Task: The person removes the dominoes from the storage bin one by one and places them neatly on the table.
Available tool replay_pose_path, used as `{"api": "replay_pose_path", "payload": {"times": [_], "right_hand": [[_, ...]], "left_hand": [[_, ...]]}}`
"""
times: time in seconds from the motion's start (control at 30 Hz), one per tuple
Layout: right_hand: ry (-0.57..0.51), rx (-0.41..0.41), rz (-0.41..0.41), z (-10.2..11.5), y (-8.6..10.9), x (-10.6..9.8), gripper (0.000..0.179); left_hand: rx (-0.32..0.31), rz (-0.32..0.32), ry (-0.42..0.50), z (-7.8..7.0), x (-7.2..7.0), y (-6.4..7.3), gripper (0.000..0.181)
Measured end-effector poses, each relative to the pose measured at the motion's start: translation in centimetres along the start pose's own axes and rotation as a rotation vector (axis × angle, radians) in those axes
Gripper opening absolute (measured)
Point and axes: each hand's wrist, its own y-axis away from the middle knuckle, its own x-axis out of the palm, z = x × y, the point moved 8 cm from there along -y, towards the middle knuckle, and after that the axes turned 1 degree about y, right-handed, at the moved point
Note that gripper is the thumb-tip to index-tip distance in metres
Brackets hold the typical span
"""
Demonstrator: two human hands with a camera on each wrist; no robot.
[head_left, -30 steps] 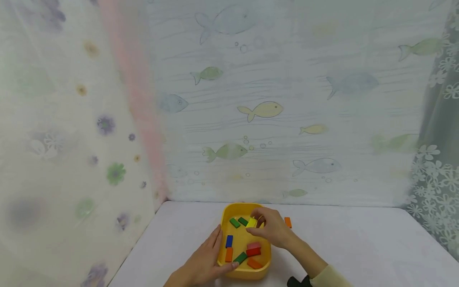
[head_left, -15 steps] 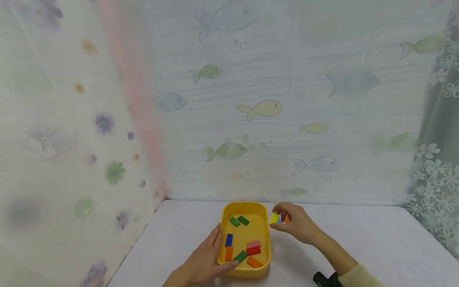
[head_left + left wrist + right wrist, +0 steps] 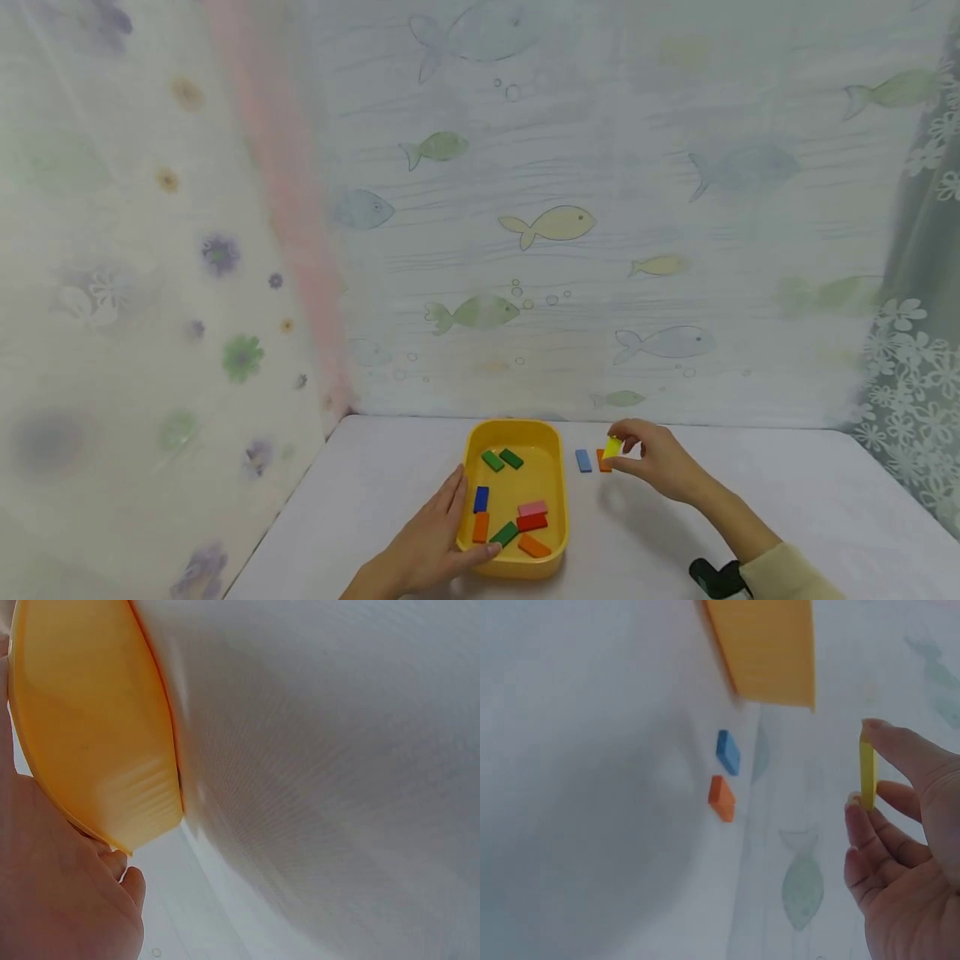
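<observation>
My right hand (image 3: 660, 462) pinches a small flat yellow block (image 3: 612, 447) between thumb and fingertips. In the right wrist view this yellow block (image 3: 868, 772) stands edge-on, above the table. A light blue block (image 3: 583, 461) and an orange block (image 3: 602, 460) lie side by side on the table; the held block partly covers the orange one in the head view. My left hand (image 3: 423, 533) rests against a yellow plastic tray (image 3: 562, 500), straight fingers along its left wall and thumb across the near rim. The left wrist view shows that tray's outer wall (image 3: 97, 720).
Inside the tray lie green blocks (image 3: 512, 458), a dark blue block (image 3: 481, 499), orange blocks (image 3: 534, 546), a pink block (image 3: 532, 508) and a red block (image 3: 532, 522). A black object (image 3: 716, 577) is by the right sleeve. A fish-patterned curtain (image 3: 525, 250) hangs behind the white table (image 3: 750, 492).
My right hand has carried the yellow block from over the tray rightward, past the light blue block to the orange one. The left hand and tray have stayed put.
</observation>
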Motion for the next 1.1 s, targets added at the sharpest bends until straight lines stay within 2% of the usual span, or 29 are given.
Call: {"api": "replay_pose_path", "payload": {"times": [0.2,0.33,0.57,0.73,1.1], "right_hand": [[0.04,0.002,-0.012,-1.4,-0.1,-0.2,0.036],[0.047,0.013,0.029,-2.5,-0.2,0.4,0.037],[0.051,0.094,0.112,-5.4,0.0,1.5,0.039],[0.053,0.135,0.136,-7.1,0.0,2.3,0.037],[0.065,0.116,0.15,-7.9,-0.2,3.3,0.038]], "left_hand": [[-0.013,0.001,-0.003,0.1,0.0,-0.1,0.112],[-0.013,0.0,-0.004,0.2,0.0,-0.1,0.113],[-0.006,0.002,-0.008,0.2,0.1,-0.1,0.113],[-0.013,0.006,-0.008,0.3,0.2,-0.2,0.114],[-0.02,0.011,-0.017,0.2,0.2,0.0,0.113]]}}
